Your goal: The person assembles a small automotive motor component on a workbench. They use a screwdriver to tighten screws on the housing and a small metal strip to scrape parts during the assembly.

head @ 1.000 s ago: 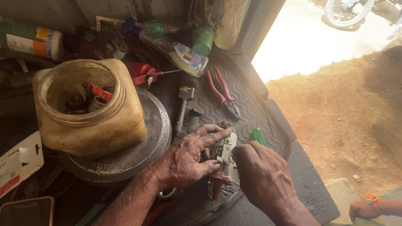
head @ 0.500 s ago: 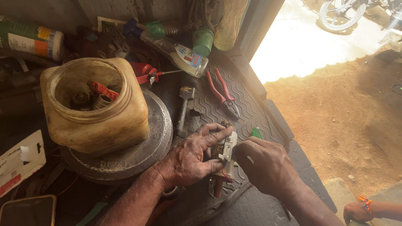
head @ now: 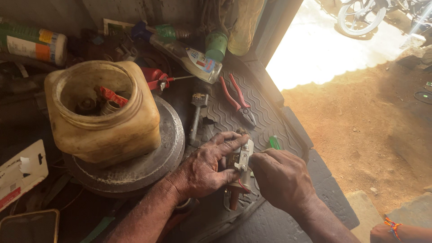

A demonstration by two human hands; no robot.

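A big yellow plastic jar [head: 102, 112] sits in the upper left of the frame, on top of a round metal disc [head: 167, 148]. Small parts lie inside the jar. Above the middle of the frame, red-handled pliers [head: 238, 100] lie on a dark ribbed rubber mat [head: 270, 117]. Just left of them lies a small metal wrench [head: 195, 118]. A clear bottle [head: 191, 59] lies on its side near the top, with a green cup [head: 216, 46] beside it. A spray can [head: 31, 42] lies in the far upper left. A white card [head: 20, 173] is at the left edge. Sunny dirt ground fills the right side. Another person's wrist with an orange band [head: 392, 227] shows in the lower right corner.

Nothing blocks the way to the hands.

Compared with half a second ago, the right hand has moved in closer to the part, and the green tool shows a little less.

The small metal part [head: 240, 163] is in the lower middle of the frame, over the mat. The left hand [head: 204, 167] comes in from the lower left, with its fingers wrapped around the part and its thumb under it. The right hand [head: 281, 177] comes in from the lower right, with its knuckles up. It is closed around a green-handled tool [head: 274, 142], and its fingers touch the part. The two hands are close together.
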